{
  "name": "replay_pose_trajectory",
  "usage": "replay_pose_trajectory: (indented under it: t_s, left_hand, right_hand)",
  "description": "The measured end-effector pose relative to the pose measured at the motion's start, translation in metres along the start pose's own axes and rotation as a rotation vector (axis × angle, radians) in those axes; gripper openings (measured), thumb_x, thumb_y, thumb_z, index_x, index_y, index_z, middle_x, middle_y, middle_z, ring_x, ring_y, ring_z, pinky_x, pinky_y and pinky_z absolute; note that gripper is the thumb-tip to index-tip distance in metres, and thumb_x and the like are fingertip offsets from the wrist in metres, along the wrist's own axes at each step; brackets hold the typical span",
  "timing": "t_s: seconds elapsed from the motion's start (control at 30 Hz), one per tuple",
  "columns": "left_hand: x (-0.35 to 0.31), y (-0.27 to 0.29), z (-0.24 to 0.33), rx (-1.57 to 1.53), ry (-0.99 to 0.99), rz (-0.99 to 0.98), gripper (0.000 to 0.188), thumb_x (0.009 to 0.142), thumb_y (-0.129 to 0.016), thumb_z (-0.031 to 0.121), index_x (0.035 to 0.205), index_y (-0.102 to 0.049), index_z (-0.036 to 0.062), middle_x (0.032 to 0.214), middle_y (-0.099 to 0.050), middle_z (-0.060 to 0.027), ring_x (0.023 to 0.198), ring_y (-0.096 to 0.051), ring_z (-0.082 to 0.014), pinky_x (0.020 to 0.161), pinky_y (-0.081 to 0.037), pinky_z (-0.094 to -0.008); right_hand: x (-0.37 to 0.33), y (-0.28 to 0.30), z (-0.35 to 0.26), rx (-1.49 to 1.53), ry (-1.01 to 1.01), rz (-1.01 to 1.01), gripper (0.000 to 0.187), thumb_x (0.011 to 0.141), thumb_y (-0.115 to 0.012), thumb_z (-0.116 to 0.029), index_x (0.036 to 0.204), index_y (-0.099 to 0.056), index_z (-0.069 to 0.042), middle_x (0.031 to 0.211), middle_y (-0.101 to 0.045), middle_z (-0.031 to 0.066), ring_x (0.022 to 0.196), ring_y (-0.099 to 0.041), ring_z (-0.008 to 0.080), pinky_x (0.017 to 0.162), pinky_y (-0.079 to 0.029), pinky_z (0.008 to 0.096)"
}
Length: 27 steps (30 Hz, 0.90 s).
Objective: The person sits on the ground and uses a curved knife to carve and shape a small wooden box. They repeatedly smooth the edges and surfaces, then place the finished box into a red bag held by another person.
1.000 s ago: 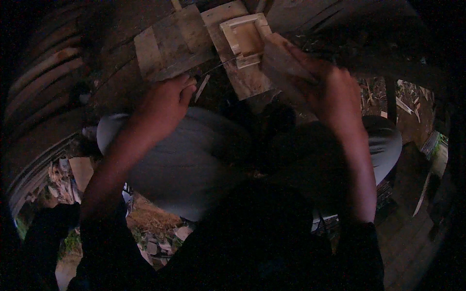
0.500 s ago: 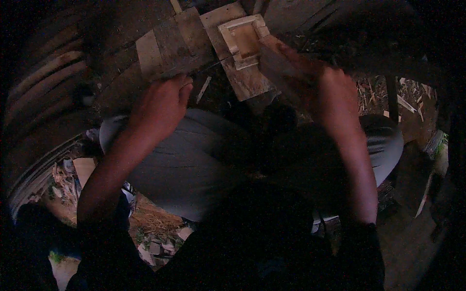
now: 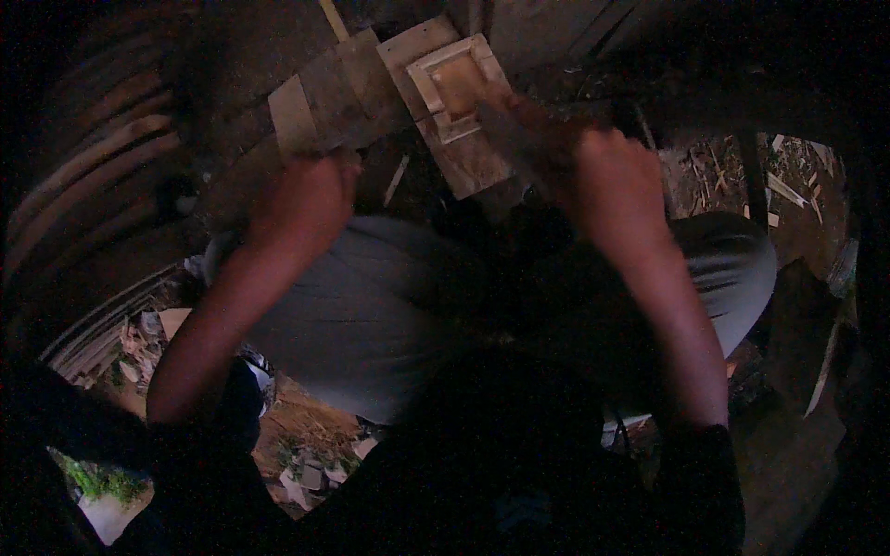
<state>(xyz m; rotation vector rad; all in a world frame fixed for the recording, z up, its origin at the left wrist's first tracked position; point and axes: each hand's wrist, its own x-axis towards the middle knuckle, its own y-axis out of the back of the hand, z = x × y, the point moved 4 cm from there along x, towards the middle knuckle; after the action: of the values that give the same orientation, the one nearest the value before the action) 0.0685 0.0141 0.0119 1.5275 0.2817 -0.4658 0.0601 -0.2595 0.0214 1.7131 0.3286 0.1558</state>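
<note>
A small pale wooden frame (image 3: 425,90) with a tan panel inside lies on a wooden board (image 3: 471,173), ahead of my knees. My right hand (image 3: 616,176) is closed at the frame's right side. From it a dark, flat piece (image 3: 510,139) reaches to the frame's near right corner; blur and shadow hide its kind. To the left of the frame, my left hand (image 3: 311,193) is held as a fist above my left knee. What its fingers hold is too dark to make out. A faint thin line seems to run between this fist and the board.
Flat boards (image 3: 295,111) lie beyond my left hand, with a narrow stick (image 3: 334,20) behind them. A wood sliver (image 3: 396,181) sits between my hands. Shavings and splinters (image 3: 788,190) litter the right side. Curved slats (image 3: 102,153) line the far left. Rubble (image 3: 311,474) shows below my left knee.
My right hand and the dark flat piece have shifted left, toward the frame. The left fist has barely moved. The whole view has shifted slightly.
</note>
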Motion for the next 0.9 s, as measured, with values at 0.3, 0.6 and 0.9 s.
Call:
replay_pose_trajectory:
  t_s: [0.3,0.6,0.9]
  left_hand:
    - [-0.012,-0.007,0.008,-0.009,-0.046,0.008,0.025,0.096,-0.048,0.018,0.091,-0.062,-0.0011,0.079,-0.065,-0.026,0.079,-0.066,-0.043,0.069,-0.053,-0.0516]
    - [-0.009,-0.006,0.01,-0.073,-0.063,0.03,0.026,0.097,-0.047,0.02,0.093,-0.063,-0.0014,0.081,-0.065,-0.0267,0.079,-0.065,-0.0445,0.071,-0.052,-0.0521]
    - [-0.014,0.002,0.019,-0.038,-0.062,0.054,0.023,0.095,-0.049,0.018,0.091,-0.062,-0.0014,0.079,-0.065,-0.0256,0.077,-0.066,-0.0428,0.069,-0.054,-0.0512]
  right_hand:
    - [-0.004,0.001,0.005,0.072,0.008,0.062,0.005,0.075,-0.063,-0.007,0.078,-0.067,-0.004,0.077,-0.068,0.0182,0.073,-0.069,0.0344,0.065,-0.056,0.0448]
    - [-0.003,0.011,0.006,0.092,0.014,0.058,0.007,0.075,-0.064,-0.005,0.081,-0.068,-0.003,0.078,-0.068,0.0178,0.074,-0.068,0.0355,0.066,-0.056,0.0446]
    - [-0.006,0.017,0.006,0.117,0.031,0.055,0.018,0.075,-0.066,-0.007,0.092,-0.071,-0.007,0.079,-0.068,0.0178,0.074,-0.069,0.0353,0.066,-0.057,0.0449]
